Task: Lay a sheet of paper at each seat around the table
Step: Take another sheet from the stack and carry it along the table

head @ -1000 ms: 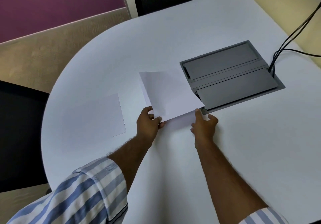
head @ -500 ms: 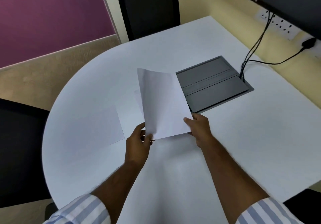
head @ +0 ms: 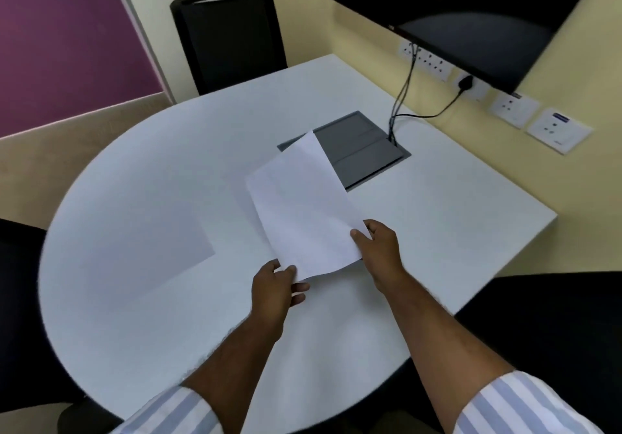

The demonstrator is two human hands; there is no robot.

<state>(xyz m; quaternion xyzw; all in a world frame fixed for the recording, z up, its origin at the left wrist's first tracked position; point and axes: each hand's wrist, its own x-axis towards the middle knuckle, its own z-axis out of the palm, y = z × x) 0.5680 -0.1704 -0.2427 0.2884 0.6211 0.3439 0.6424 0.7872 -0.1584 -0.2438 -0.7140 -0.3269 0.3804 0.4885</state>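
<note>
My left hand (head: 274, 294) pinches the near corner of the sheet (head: 304, 211), thumb on top, fingers under. My right hand (head: 378, 252) clamps the near right edge the same way. So both grips are closed on this one sheet, which hangs tilted above the desk (head: 437, 218), its far corner raised over the grey cable hatch (head: 361, 151).

Left of the hatch, near the desk's round edge, another sheet (head: 161, 245) already lies flat by the dark chair (head: 16, 299) there. Just under the lifted sheet I see a pale edge that may be more paper on the desk; I cannot tell for sure.

Beyond the hatch stands the black chair (head: 232, 36) at the far side, and its place looks bare. I judge that seat or the one on my right is next.

The risk: the sheet is limp and held only at its near end, so a quick swing could fold it or let it slide from my thumbs. Set down carelessly, it could land on the hatch or against the cables (head: 404, 97) behind it rather than squarely at a seat.
</note>
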